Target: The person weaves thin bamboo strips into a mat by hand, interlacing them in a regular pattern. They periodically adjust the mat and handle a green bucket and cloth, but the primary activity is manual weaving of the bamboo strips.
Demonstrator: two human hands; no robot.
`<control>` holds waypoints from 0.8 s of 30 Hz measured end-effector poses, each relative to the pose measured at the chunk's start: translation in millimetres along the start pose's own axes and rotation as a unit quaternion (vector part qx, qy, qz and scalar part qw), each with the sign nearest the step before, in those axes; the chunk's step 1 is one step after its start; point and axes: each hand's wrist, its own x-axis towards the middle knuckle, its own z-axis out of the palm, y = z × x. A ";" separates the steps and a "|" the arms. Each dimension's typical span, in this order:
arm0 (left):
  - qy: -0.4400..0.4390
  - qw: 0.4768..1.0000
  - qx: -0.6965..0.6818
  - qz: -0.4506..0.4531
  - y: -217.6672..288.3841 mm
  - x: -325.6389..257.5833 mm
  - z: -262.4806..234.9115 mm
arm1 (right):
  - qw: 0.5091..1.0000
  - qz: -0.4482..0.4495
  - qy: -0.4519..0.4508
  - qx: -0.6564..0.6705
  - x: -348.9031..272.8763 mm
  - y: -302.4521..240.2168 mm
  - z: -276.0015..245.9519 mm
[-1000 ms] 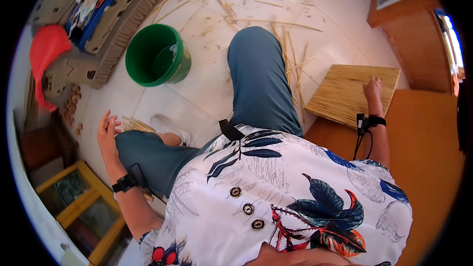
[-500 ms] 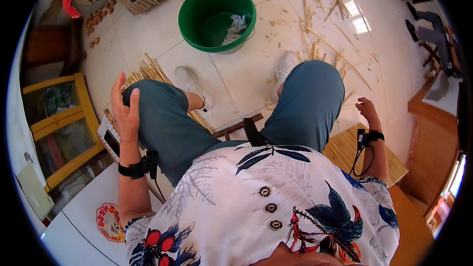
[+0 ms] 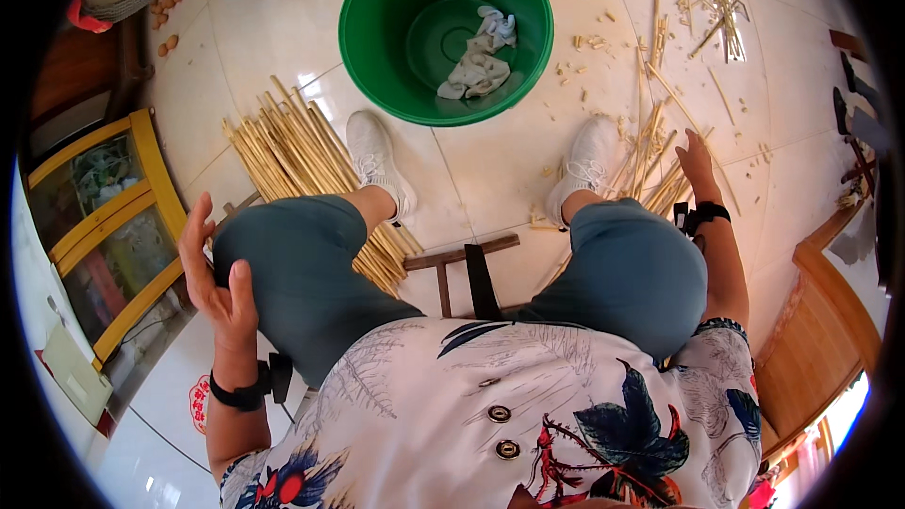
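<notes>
My left hand (image 3: 215, 273) is beside my left knee, fingers stretched and thumb apart, holding nothing. Out past my right knee, my right hand (image 3: 696, 170) reaches forward over the floor. Its fingers are loosely extended, and nothing shows in them. The nearest things to it are the pale, peeled-looking sticks (image 3: 649, 155) lying beside my right shoe. A thick bundle of similar long sticks (image 3: 283, 153) lies on the floor by my left leg, partly hidden under the knee. Both wrists wear black bands.
Ahead of my feet stands a green bucket (image 3: 353, 47) with a crumpled whitish cloth (image 3: 476, 71) inside. Short stick pieces (image 3: 592, 41) litter the tiles, with more thin sticks (image 3: 721, 0) farther right. A dark wooden bar (image 3: 462, 252) crosses between my legs. A yellow-framed cabinet (image 3: 141, 203) stands left.
My right hand has moved forward from beside my hip toward the sticks on the right. The left stays by the knee. The view has tilted, showing more of the floor sticks.
</notes>
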 end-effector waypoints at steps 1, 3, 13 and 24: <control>-0.008 1.000 -0.002 0.001 0.1 4.8 -3.2 | 1.000 0.018 -0.002 -0.007 1.8 -5.4 0.5; -0.021 1.000 0.016 -0.009 1.5 11.8 -8.1 | 0.999 0.047 -0.006 -0.020 13.6 -15.7 2.0; -0.057 0.997 0.031 -0.036 4.4 28.9 3.0 | 0.998 0.054 -0.009 -0.040 46.7 27.6 66.6; -0.367 0.905 0.140 0.165 44.8 174.2 26.6 | 0.990 -0.009 0.116 0.079 56.8 -52.2 45.3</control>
